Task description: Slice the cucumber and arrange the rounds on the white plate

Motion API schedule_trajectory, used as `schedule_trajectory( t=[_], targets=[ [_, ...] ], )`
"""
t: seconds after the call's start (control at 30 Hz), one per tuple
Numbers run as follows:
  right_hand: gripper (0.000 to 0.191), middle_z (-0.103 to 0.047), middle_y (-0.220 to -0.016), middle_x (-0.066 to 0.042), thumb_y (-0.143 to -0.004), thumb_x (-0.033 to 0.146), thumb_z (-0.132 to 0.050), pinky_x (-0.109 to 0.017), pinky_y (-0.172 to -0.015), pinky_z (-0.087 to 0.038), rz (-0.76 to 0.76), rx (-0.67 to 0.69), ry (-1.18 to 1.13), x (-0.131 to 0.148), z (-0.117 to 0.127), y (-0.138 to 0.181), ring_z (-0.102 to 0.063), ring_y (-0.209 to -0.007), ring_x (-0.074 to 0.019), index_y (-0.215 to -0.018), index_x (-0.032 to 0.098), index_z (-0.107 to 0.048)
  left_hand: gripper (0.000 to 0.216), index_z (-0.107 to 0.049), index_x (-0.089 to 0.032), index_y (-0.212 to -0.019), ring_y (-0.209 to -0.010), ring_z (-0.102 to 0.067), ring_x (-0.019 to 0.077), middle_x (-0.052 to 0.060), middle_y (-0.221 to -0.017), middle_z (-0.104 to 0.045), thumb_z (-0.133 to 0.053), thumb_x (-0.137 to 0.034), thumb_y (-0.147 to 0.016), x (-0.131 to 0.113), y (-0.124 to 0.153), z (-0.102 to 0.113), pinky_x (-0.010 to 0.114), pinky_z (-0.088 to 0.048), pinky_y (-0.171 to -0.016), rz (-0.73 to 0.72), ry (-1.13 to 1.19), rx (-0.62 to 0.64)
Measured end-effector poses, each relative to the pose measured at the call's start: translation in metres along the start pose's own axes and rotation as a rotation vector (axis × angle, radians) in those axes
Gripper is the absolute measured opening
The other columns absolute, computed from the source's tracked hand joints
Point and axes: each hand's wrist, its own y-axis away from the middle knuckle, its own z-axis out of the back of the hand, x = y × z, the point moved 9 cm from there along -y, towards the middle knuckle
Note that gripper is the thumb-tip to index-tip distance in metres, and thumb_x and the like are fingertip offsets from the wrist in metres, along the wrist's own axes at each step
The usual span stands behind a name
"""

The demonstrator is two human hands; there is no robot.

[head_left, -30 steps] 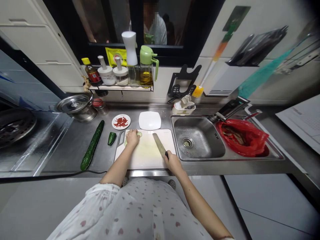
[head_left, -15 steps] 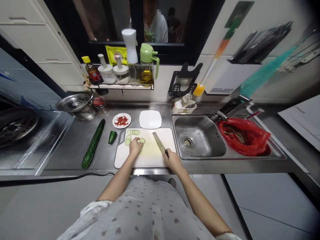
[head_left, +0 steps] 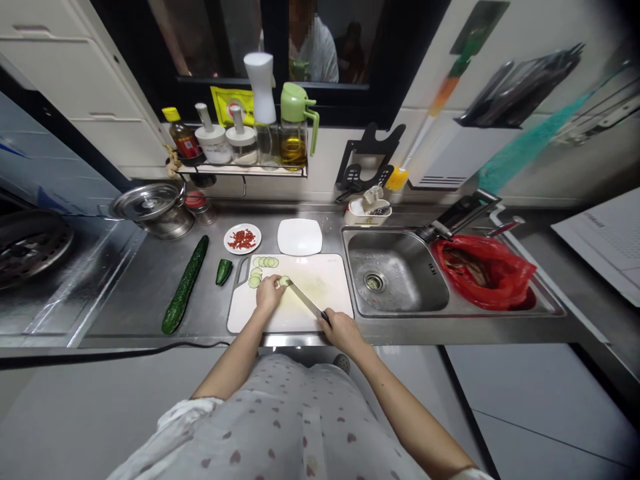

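Note:
On the white cutting board (head_left: 300,321), my left hand (head_left: 269,293) has its fingers closed on a small stack of cucumber slices (head_left: 285,281). My right hand (head_left: 343,331) grips the dark handle of a kitchen knife (head_left: 307,302). The blade slants up to the left, and its tip reaches the slices at my left fingertips; whether it cuts into them I cannot tell. Several loose cucumber rounds (head_left: 265,262) lie flat along the board's upper left. Left of the board are a cucumber end piece (head_left: 224,272) and a whole cucumber (head_left: 185,287).
Behind the board stand a plate of chopped red pieces (head_left: 243,239) and a white square plate (head_left: 300,237). To the right is the sink (head_left: 400,273), with a red plastic bag (head_left: 487,273) beyond it. A lidded pot (head_left: 153,210) stands back left, under a condiment shelf (head_left: 245,171).
My right hand has brought the knife leftward, so its tip now meets the slices beside my left fingers. My left hand stays nearly in place on the board.

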Motion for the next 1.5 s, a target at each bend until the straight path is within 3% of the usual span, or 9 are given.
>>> schedule_trajectory(
  t=[0.87, 1.5],
  targets=[
    [0.029, -0.069, -0.095, -0.015, -0.098, 0.031, -0.031, -0.032, -0.076, -0.043, 0.003, 0.089, 0.101, 0.013, -0.011, 0.0, -0.066, -0.093, -0.0256, -0.107, 0.014, -0.052, 0.029, -0.067, -0.02, -0.104, -0.085, -0.061, 0.0185, 0.005, -0.088, -0.067, -0.062, -0.029, -0.078, 0.002, 0.002, 0.004, 0.027, -0.043, -0.074, 0.004, -0.001, -0.013],
    [0.032, -0.068, -0.101, -0.016, -0.098, 0.03, -0.03, -0.033, -0.079, -0.043, 0.024, 0.144, 0.075, 0.025, 0.004, -0.014, -0.064, -0.099, -0.0251, -0.112, 0.013, -0.053, 0.03, -0.068, -0.023, -0.105, -0.085, -0.061, 0.0182, 0.003, -0.088, -0.067, -0.062, -0.029, -0.077, 0.005, 0.0, 0.003, 0.027, -0.044, -0.075, 0.033, 0.017, -0.01]
  ],
)
